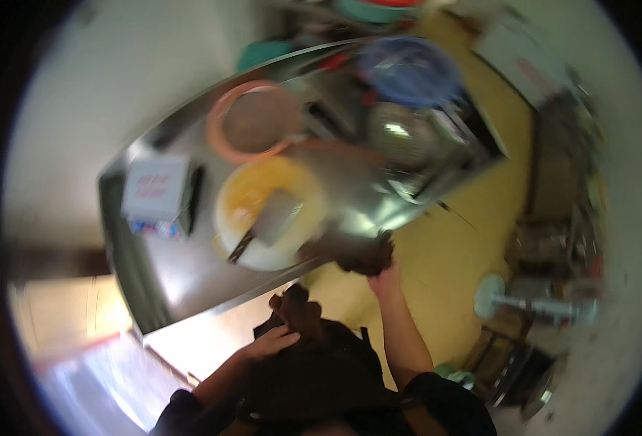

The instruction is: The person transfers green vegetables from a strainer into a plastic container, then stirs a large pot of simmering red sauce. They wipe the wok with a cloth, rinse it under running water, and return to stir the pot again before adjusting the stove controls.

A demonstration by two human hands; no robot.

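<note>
My left hand is low in the middle of the head view, its fingers around the lower part of a dark brown lumpy item, perhaps a glove or cloth. My right hand reaches to the table's near edge; a similar dark brown item covers its fingers, and blur hides whether it is worn or held. Just beyond lies a round white board or basin with yellow food pieces. A cleaver with a dark handle rests across it.
On the metal table stand a grey-white box, an orange-rimmed basin, a blue-purple basin and a shiny metal bowl. A pale blue stand or stool and a dark-framed item are at the right on the floor.
</note>
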